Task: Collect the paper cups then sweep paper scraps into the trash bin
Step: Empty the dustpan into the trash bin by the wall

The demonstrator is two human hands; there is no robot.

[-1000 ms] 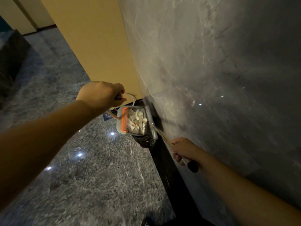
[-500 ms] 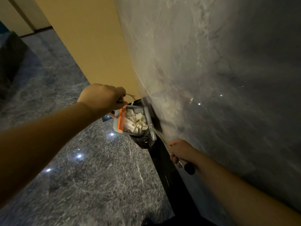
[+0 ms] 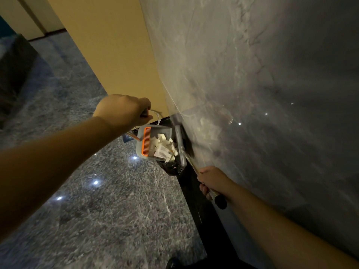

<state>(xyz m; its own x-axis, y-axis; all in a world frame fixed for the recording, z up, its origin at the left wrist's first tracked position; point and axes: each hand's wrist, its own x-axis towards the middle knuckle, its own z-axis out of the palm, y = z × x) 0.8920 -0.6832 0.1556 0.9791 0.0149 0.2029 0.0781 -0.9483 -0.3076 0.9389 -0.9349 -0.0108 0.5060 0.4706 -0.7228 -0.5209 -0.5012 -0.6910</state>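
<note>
My left hand [image 3: 124,111] grips the upper end of a dustpan handle, its fingers curled round it. The grey dustpan [image 3: 153,142] with an orange comb edge hangs tilted over a bin lined with a black trash bag [image 3: 172,166]. White paper scraps [image 3: 164,145] have slid to the pan's lower side, toward the bag. My right hand [image 3: 210,181] grips the wooden broom handle [image 3: 191,165] near its black end cap. The broom head [image 3: 183,144] leans against the wall just right of the dustpan. No paper cups can be made out.
A polished grey marble wall [image 3: 252,94] fills the right side, with a black skirting [image 3: 196,195] along its base. A tan wall [image 3: 116,45] stands behind the bin. The grey speckled marble floor [image 3: 97,200] spreads left, with a dark block [image 3: 13,70] at the far left.
The dustpan has tipped further over the bin and the scraps have slid to its lower edge. Both hands keep their grip; the view has shifted slightly.
</note>
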